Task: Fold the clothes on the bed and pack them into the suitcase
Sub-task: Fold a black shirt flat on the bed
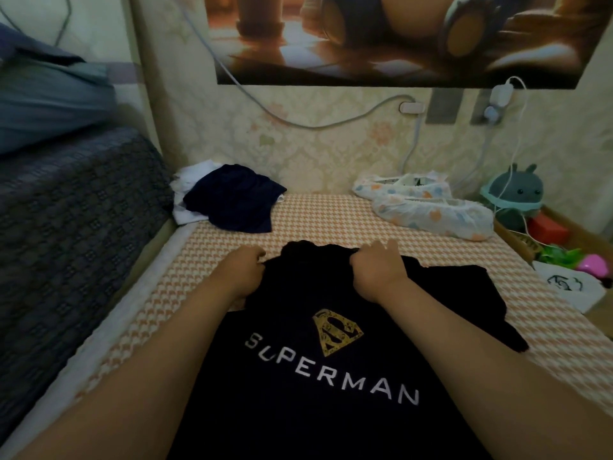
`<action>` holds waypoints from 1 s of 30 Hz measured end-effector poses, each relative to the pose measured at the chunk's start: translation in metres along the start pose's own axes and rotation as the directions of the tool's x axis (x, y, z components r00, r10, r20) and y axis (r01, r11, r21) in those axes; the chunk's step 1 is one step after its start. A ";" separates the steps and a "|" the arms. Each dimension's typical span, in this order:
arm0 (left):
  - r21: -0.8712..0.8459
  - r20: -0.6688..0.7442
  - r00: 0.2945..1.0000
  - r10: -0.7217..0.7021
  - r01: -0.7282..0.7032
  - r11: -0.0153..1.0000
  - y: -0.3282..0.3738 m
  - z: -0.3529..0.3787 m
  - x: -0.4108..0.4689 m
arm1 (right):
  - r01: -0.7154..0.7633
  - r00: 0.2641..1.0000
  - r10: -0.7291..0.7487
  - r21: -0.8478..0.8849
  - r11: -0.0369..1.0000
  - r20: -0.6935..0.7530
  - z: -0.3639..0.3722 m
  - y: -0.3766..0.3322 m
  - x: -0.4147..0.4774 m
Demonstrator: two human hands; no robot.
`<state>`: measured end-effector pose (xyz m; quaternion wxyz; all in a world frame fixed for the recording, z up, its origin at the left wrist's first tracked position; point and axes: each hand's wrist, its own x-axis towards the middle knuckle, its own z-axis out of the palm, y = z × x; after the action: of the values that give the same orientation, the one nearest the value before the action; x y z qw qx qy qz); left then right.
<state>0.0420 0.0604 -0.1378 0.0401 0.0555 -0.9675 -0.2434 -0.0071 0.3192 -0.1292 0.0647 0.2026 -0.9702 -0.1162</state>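
We are seeing matt black cloth in the T-shirt (298,376), its gold emblem (336,332) faintly shiny. We are looking at a coarse woven bed cover (331,224) and a glossy poster (365,38).

Probably a home bedroom: bed (331,224), wallpapered wall (315,154), plush toy (515,190).

Dim, warm indoor light; wide-angle bending at edges.

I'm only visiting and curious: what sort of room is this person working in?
Probably a small home bedroom: a bed, a Superman T-shirt spread on it for folding, a plush toy beside it and a big poster above.
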 end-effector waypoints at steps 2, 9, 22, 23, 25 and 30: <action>0.149 0.051 0.998 0.021 -0.029 0.988 -0.011 0.000 -0.010 | 0.080 0.984 -0.029 0.286 0.955 -0.177 -0.004 -0.027 0.007; 0.235 -0.026 0.998 0.056 -0.048 0.971 -0.007 0.003 -0.023 | 0.261 0.963 -0.265 0.406 0.876 -0.049 -0.032 -0.092 0.053; -0.044 -0.584 0.786 -0.203 0.219 0.975 -0.009 -0.085 -0.026 | 0.207 0.978 -0.160 0.702 0.681 -0.133 -0.018 -0.079 0.042; 0.119 -0.594 0.788 -0.163 0.287 0.951 -0.019 -0.088 -0.029 | 0.200 0.978 -0.185 0.677 0.708 -0.095 -0.019 -0.087 0.041; 0.344 -0.589 0.803 -0.091 0.351 0.871 -0.032 -0.082 -0.033 | 0.137 0.975 -0.206 0.504 0.853 0.084 -0.018 -0.101 0.039; 0.380 -0.024 0.985 0.171 -0.149 0.913 -0.036 -0.045 -0.030 | 0.008 0.945 -0.137 0.399 0.917 0.296 -0.003 -0.109 0.034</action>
<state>0.0793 0.0116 -0.1170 0.0758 -0.0102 -0.9959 -0.0475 0.0032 0.2077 -0.1514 -0.1389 0.2264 -0.9629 0.0472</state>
